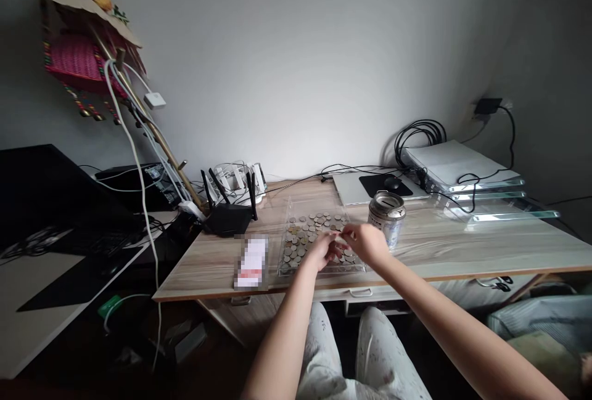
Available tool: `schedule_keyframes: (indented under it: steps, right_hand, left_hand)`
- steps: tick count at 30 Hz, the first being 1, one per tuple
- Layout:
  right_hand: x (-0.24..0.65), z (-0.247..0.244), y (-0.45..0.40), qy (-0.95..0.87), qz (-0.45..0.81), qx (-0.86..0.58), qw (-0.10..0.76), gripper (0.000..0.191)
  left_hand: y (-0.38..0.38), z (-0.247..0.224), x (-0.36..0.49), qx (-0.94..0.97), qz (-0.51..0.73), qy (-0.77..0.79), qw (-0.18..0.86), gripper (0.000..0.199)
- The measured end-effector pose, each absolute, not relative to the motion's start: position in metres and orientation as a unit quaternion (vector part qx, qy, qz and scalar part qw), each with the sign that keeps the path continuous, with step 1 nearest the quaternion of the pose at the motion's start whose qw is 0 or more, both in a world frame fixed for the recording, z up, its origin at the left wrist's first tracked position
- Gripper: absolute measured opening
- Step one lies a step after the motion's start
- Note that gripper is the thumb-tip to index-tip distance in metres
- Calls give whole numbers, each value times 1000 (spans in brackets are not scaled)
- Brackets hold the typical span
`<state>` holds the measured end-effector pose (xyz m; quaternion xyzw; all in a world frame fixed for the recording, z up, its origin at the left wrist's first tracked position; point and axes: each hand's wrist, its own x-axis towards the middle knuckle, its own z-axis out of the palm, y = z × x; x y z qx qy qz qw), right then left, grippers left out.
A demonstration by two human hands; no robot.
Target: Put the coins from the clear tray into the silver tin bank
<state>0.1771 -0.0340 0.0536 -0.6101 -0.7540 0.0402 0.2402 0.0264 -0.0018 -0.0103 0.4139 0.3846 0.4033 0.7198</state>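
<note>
Many coins (300,241) lie spread in a clear plastic tray (319,272) near the front edge of the desk. Over its right part my two hands meet at the fingertips. My left hand (325,249) has curled fingers, with the thumb side up toward the other hand. Thumb and fingers of my right hand (369,243) are pinched together. Whatever is between the fingertips is too small to make out. Just behind my right hand stands a round tin (387,210) with a slot in its metal lid, its lower part partly covered by the hand.
Left of the tray lies a blurred phone-shaped item (251,262), with a black router (229,218) behind it. A laptop (342,189) with a mouse pad (383,185) and mouse sits at the back. Clear stacked shelves (481,190) and cables are at right.
</note>
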Motion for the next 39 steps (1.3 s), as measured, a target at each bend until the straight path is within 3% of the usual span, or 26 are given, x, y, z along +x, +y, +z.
schedule_keyframes:
  steps: [3, 5, 10, 16, 20, 22, 26, 31, 34, 39]
  right_hand:
    - [208, 88, -28, -704, -37, -628, 331, 23]
    - [232, 107, -18, -673, -69, -652, 342, 24]
    - [267, 117, 9, -654, -47, -726, 206, 22]
    - [265, 111, 17, -643, -66, -744, 172, 23]
    - [233, 105, 0, -685, -132, -665, 264, 29]
    - [207, 94, -13, -752, -89, -594, 271, 28]
    - [157, 61, -31, -874, 62, -444, 189, 20]
    - [133, 43, -34, -879, 106, -433, 166, 16]
    - [145, 59, -30, -863, 92, -453, 205, 22]
    - [208, 103, -6, -760, 30, -534, 369, 29]
  left_hand:
    - [0, -8, 23, 342, 443, 373, 740, 22]
    - [2, -5, 20, 246, 492, 354, 756, 17]
    - [6, 3, 10, 31, 568, 303, 764, 21]
    - [-5, 9, 8, 65, 566, 227, 790, 29]
    - [-10, 6, 11, 104, 559, 216, 794, 37]
    - [-11, 4, 12, 109, 554, 220, 796, 41]
    - [-14, 4, 11, 103, 533, 256, 800, 43]
    - [-16, 5, 9, 119, 537, 267, 792, 42]
    - [-14, 2, 10, 124, 543, 258, 789, 41]
    - [-15, -2, 11, 130, 546, 248, 790, 38]
